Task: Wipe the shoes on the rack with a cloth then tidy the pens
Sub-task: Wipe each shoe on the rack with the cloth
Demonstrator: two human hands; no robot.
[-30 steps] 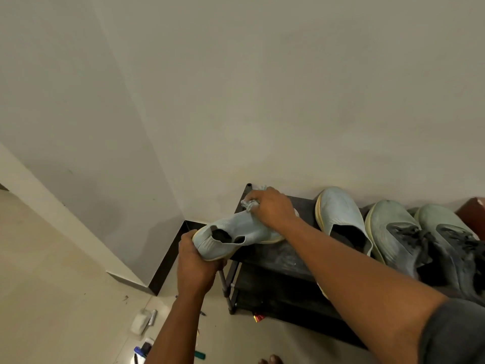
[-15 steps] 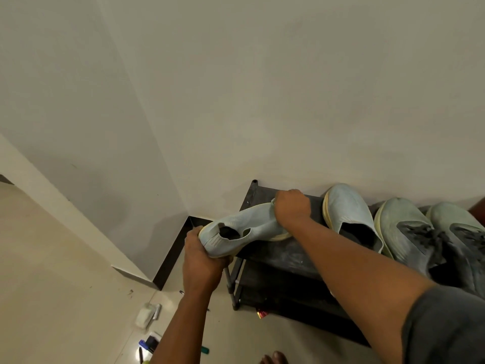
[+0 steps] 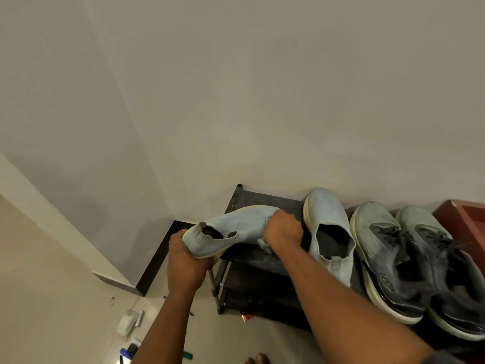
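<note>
Wiping is under way: left hand [image 3: 186,264] grips the shoe [image 3: 236,228] by its heel, right hand [image 3: 283,229] clutches the cloth [image 3: 264,245] at its toe; next, likely another stroke, pens [image 3: 128,354] waiting below the left wrist.

Cloth-holding right hand [image 3: 282,228] farther right

- The light is dim, warm and even, with no lamp in view and no hard glare on the wall [image 3: 262,88].
- A soft grey shadow pools in the corner of the wall just left of the shoe rack [image 3: 265,203].
- The shelves below the top of the shoe rack are nearly black, detail lost.
- Wide-angle bending tilts the wall's lines, most of all far left of the shoe rack.
- Small things on the floor [image 3: 52,298] below-left of the shoe rack look soft and smeared.
</note>
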